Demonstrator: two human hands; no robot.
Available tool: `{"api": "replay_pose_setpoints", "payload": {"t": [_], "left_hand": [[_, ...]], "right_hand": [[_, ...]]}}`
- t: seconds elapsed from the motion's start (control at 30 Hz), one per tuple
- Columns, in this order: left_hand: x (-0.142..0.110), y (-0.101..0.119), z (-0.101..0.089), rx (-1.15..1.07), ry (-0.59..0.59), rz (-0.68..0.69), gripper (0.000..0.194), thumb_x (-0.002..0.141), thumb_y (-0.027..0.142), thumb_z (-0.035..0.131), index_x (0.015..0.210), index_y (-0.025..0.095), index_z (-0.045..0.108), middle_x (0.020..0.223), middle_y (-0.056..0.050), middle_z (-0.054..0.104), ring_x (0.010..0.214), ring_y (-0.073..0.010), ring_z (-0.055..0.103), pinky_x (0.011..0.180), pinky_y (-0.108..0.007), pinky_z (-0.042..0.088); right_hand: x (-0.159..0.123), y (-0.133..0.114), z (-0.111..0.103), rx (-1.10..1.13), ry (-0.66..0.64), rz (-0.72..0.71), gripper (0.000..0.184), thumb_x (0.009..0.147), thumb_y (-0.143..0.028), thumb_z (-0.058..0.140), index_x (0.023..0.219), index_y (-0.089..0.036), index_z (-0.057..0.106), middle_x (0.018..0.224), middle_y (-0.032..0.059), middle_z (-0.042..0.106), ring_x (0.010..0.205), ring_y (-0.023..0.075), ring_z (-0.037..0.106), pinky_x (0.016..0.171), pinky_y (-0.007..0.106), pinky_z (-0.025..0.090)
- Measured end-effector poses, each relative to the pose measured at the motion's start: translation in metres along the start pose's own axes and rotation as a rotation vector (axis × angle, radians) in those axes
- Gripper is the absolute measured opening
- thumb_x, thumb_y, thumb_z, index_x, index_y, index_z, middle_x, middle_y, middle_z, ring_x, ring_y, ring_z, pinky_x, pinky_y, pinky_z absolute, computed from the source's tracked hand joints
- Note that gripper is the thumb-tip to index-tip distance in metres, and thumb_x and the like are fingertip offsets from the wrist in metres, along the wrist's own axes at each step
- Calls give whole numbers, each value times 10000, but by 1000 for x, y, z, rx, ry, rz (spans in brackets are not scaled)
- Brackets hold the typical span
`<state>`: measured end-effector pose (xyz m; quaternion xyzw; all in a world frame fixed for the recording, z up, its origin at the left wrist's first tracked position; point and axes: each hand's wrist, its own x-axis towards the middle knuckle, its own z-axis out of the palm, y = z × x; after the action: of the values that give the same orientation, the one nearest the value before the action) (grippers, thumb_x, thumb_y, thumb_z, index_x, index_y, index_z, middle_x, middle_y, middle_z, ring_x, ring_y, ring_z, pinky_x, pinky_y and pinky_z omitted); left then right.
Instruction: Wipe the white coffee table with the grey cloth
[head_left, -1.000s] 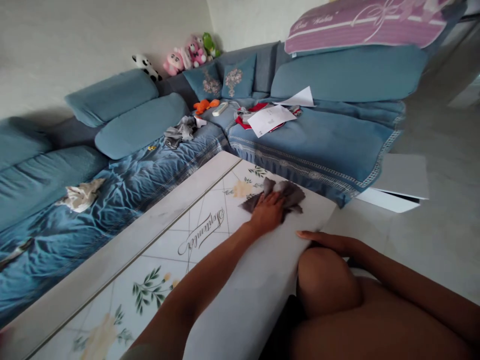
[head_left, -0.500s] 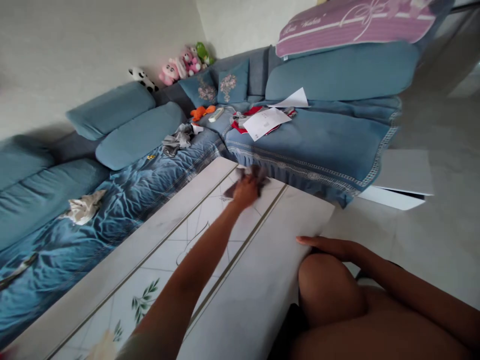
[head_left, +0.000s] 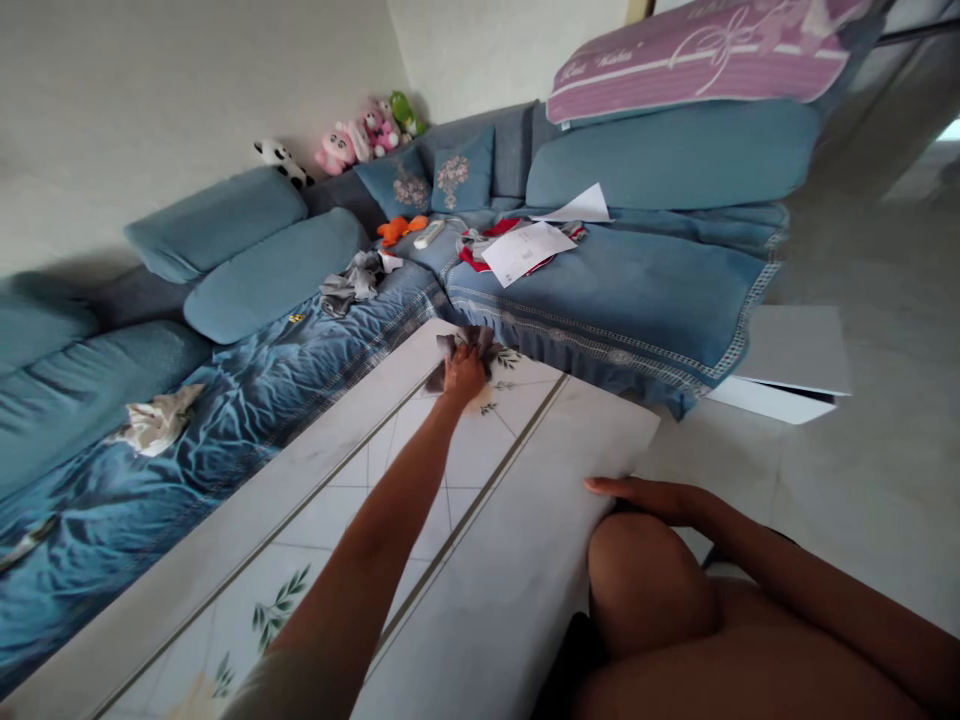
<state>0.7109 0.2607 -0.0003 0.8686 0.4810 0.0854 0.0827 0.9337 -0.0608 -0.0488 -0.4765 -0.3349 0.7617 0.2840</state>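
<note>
My left hand (head_left: 465, 374) reaches to the far end of the white table (head_left: 517, 540), fingers over a crumpled dark grey cloth (head_left: 477, 340). The cloth lies against the tabletop, next to a printed leaf pattern and a dark inlaid line. My right hand (head_left: 645, 495) rests by my bent knee (head_left: 649, 570). One of its digits lies stretched out on the table's near edge; the other fingers are mostly hidden, and no object shows in it.
A blue corner sofa (head_left: 615, 290) borders the table's far side and end. Papers (head_left: 529, 250) and clothes (head_left: 352, 283) lie on it. Plush toys (head_left: 337, 150) sit along its back. A white box-like object (head_left: 787, 350) stands on the floor to the right.
My left hand has moved the cloth leftward across the table's far end, uncovering printed leaves. My right hand stays by the knee. The view has shifted slightly.
</note>
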Motion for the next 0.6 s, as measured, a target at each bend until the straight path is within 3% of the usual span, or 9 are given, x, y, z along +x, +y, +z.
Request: {"api": "replay_pose_setpoints", "payload": {"t": [0.07, 0.2, 0.27, 0.3, 0.37, 0.43, 0.53, 0.6], "left_hand": [[-27, 29, 21, -9, -13, 127, 586, 1085, 160, 510, 1657, 130, 631, 1788, -229, 513, 1702, -405, 442, 1418, -701, 330], [-112, 81, 75, -121, 2, 560, 592, 1123, 309, 567, 1692, 148, 590, 1845, -181, 448, 1735, -353, 402, 1476, -607, 263], [-139, 81, 86, -173, 14, 661, 606, 1147, 369, 555, 1725, 187, 558, 1863, -156, 427, 1741, -342, 395, 1483, -592, 258], [-144, 71, 86, -187, 13, 663, 606, 1151, 386, 554, 1732, 216, 553, 1863, -139, 431, 1738, -339, 401, 1479, -591, 275], [-143, 29, 75, -192, 12, 587, 601, 1149, 399, 551, 1733, 255, 558, 1852, -123, 453, 1728, -343, 419, 1459, -604, 326], [-134, -36, 54, -170, 31, 407, 591, 1137, 381, 538, 1716, 271, 585, 1825, -125, 492, 1708, -361, 451, 1430, -628, 376], [-141, -149, 9, -78, 64, 2, 605, 1113, 317, 501, 1707, 254, 602, 1805, -126, 520, 1708, -363, 453, 1419, -610, 393], [-170, -218, -24, 32, 68, -291, 624, 1110, 288, 471, 1722, 244, 582, 1802, -98, 533, 1727, -313, 428, 1426, -533, 383]], "right_hand": [[-2, -1, 3, 35, 10, -14, 619, 992, -686, 840, 1253, -125, 847, 1446, 181, 810, 1449, 379, 712, 1390, 524, 433], [-7, -9, 11, 51, 21, -10, 569, 1073, -604, 775, 1288, -79, 824, 1410, 194, 822, 1406, 359, 738, 1356, 485, 456], [-9, -12, 13, 38, 6, 36, 584, 1080, -606, 759, 1298, -68, 822, 1389, 193, 830, 1406, 364, 737, 1361, 497, 446], [-10, -13, 13, 35, 7, 49, 589, 1079, -613, 758, 1302, -71, 823, 1387, 190, 832, 1420, 364, 729, 1369, 496, 436], [-10, -12, 11, 33, 21, 50, 596, 1063, -634, 775, 1302, -91, 834, 1403, 182, 828, 1452, 365, 711, 1381, 484, 426], [-9, -9, 7, 28, 29, 49, 611, 1041, -665, 794, 1293, -112, 850, 1440, 179, 815, 1473, 374, 699, 1383, 477, 436], [-6, -2, 2, 18, 37, 49, 633, 1008, -714, 810, 1277, -143, 869, 1506, 166, 787, 1512, 393, 671, 1400, 481, 433], [-3, 1, 0, 21, 47, 41, 626, 966, -739, 840, 1238, -177, 883, 1517, 147, 785, 1539, 409, 647, 1429, 501, 399]]}}
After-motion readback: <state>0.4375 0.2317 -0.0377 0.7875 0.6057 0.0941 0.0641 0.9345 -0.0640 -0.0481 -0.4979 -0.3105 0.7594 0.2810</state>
